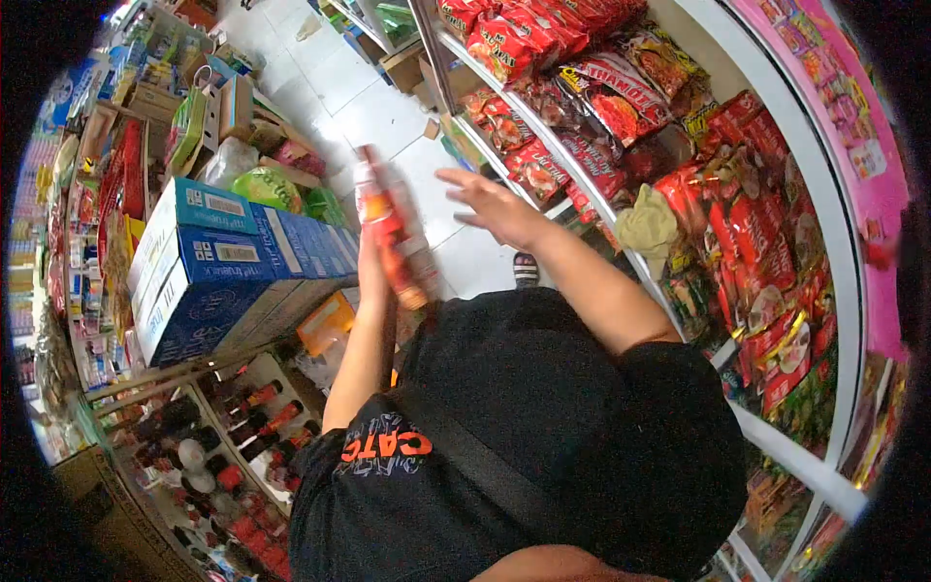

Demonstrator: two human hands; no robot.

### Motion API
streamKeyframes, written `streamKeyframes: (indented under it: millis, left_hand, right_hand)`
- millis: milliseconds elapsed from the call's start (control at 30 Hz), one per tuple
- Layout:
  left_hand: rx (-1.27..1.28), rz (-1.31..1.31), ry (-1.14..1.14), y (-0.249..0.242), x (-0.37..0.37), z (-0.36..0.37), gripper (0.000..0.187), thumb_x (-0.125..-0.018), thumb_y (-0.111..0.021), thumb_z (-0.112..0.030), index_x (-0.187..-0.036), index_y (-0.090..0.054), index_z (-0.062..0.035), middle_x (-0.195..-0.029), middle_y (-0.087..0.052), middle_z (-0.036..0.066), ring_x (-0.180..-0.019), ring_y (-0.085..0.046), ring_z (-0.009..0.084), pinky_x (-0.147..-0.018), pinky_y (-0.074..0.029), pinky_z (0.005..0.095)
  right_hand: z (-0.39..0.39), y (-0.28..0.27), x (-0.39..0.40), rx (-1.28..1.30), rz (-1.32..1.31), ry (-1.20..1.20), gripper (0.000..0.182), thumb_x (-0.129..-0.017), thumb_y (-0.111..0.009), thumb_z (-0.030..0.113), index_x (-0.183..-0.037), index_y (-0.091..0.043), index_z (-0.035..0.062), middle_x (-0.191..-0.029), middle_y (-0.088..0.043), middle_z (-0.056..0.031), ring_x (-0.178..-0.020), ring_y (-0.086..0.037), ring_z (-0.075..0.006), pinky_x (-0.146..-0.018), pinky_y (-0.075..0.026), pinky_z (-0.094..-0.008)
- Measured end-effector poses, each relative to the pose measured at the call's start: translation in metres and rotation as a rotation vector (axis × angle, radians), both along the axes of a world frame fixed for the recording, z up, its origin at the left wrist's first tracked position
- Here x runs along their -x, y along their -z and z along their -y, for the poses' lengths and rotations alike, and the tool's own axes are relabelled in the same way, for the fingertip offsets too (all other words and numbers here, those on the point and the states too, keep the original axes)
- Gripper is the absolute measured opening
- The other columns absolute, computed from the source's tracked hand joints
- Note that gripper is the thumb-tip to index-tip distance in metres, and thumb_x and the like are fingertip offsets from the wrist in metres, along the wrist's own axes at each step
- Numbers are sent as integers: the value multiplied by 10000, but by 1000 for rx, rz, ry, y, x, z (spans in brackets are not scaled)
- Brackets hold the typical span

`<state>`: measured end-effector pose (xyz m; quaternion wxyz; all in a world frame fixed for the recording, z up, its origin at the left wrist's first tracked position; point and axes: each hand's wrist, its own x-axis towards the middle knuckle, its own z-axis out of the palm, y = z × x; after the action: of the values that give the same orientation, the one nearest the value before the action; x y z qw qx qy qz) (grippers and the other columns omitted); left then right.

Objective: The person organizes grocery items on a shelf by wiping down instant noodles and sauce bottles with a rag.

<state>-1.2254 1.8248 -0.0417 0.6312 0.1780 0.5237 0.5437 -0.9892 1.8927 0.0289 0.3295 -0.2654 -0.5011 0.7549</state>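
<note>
My left hand (372, 264) is wrapped around a red bottle (386, 231), held in front of my body. Motion smears the bottle, so its label cannot be read, and a second blurred edge shows along its right side. To the right, my right hand (497, 209) is raised with its fingers apart and nothing in it. That hand is near the bottle but not touching it.
Blue milk cartons (228, 257) are stacked on the left, above a shelf of bottles (218, 475). On the right, a glass-sided rack holds red noodle packs (621, 97) and a crumpled yellowish cloth (647, 228). A tiled aisle (344, 102) runs ahead between the shelves.
</note>
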Motion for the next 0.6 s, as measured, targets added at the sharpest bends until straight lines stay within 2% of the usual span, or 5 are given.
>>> streamKeyframes:
  millis: [67,100,167,433,600]
  left_hand:
    - [-138,-566,-101,-22,-22,-6,409,-872,-440,-371,-1071,-453,-14,-956,-537,73,-835,-511,161,-782,-403,263]
    - [-14,-625,-49,-42,-28,0,306,-875,-454,-303,-1049,-466,-52,-871,-481,46,-648,-455,78,-559,-396,232]
    - [-168,-532,-111,-16,-19,1,217,-872,-476,-259,-917,-495,-48,-771,-468,7,-653,-433,65,-593,-372,214]
    - [-92,-380,263,-39,1,-5,266,-857,-516,-275,-711,-532,-54,-668,-492,-48,-609,-408,45,-556,-328,189]
    - [-360,-699,609,-34,1,-12,316,-872,-485,-294,-720,-568,-29,-617,-497,-22,-564,-430,73,-560,-365,208]
  right_hand:
    - [10,-7,0,322,-221,-52,779,-793,-514,506,-1344,-166,79,-1300,-323,-89,-1123,-398,-227,-942,-321,-380]
    - [19,-4,7,88,21,57,799,-763,-585,429,-1333,-171,52,-1263,-358,-100,-1101,-414,-218,-935,-330,-360]
    - [26,24,15,-188,372,272,841,-663,-719,207,-1292,-206,-14,-1177,-435,-132,-1080,-426,-197,-923,-343,-313]
    - [52,52,17,203,82,643,593,-679,-654,16,-1194,-361,21,-1093,-498,-89,-991,-495,-172,-866,-398,-304]
    - [40,41,-15,341,-74,757,455,-721,-603,-9,-1129,-405,30,-983,-556,-88,-874,-561,-178,-774,-466,-317]
